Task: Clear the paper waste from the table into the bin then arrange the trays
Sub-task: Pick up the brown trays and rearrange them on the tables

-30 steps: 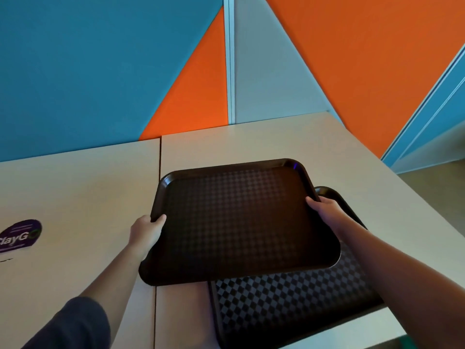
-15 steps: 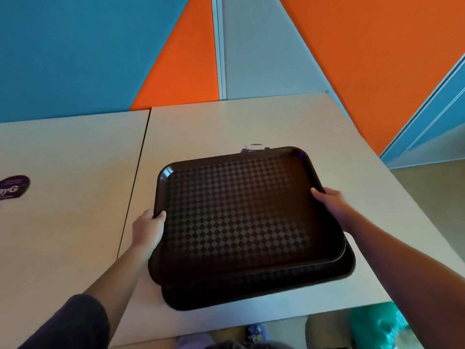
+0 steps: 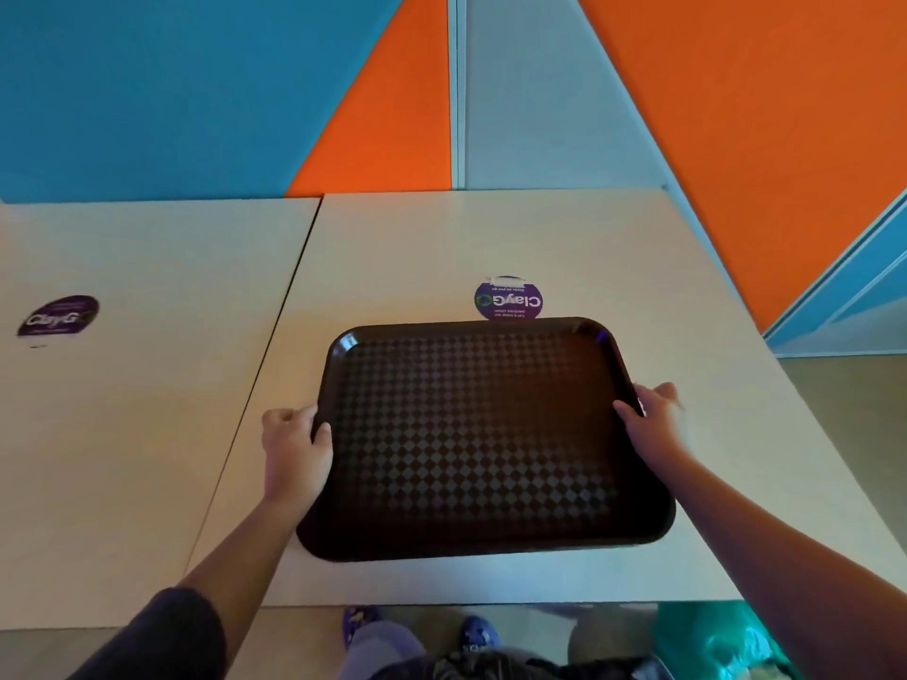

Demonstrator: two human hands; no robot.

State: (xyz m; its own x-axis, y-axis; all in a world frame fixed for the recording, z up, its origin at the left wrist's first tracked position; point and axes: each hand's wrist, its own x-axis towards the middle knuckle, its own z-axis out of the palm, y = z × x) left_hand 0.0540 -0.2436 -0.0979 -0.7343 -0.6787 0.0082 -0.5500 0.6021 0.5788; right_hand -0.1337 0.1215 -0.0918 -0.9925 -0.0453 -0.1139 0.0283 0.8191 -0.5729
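A dark brown tray (image 3: 481,434) with a diamond-pattern surface lies flat on the pale table (image 3: 491,238), squarely over a second tray that it hides almost fully. My left hand (image 3: 294,446) grips the tray's left rim, thumb on top. My right hand (image 3: 655,419) holds the right rim with its fingers curled over the edge. No paper waste shows on the table.
A round purple sticker (image 3: 508,299) sits on the table just beyond the tray; another purple sticker (image 3: 58,316) is on the adjoining left table. A green bag (image 3: 721,640) and a dark bag (image 3: 491,667) are on the floor below the table's near edge. Blue and orange wall panels stand behind.
The top tray has come down from a skewed, raised position onto the lower tray and now lines up with it. Both hands stayed on its side rims.
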